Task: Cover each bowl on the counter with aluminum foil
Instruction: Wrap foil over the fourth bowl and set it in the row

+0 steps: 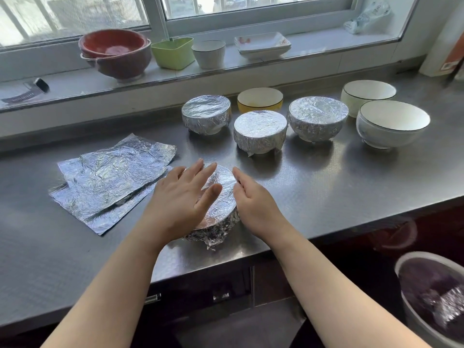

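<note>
Roughly halfway: three foil-wrapped bowls [259,134] done mid-bench, fourth foil-covered bowl [221,209] at the front edge under flat left hand [179,199] and loosely curled right hand [253,199], neither gripping; yellow ceramic bowl [259,99], two white black-rimmed bowls [391,123] bare, crinkled foil sheets [113,182] left.

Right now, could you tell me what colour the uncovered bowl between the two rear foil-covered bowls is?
Yellow bowl outside, pale cream inside; head view.

This is a home kitchen. A steel counter [326,187] runs under a sliding window [251,11], with dark cabinet doors [276,280] below. Bowls [393,123] stand on the counter's far right, and more dishes [262,45] line the windowsill [313,46] beyond.
</note>
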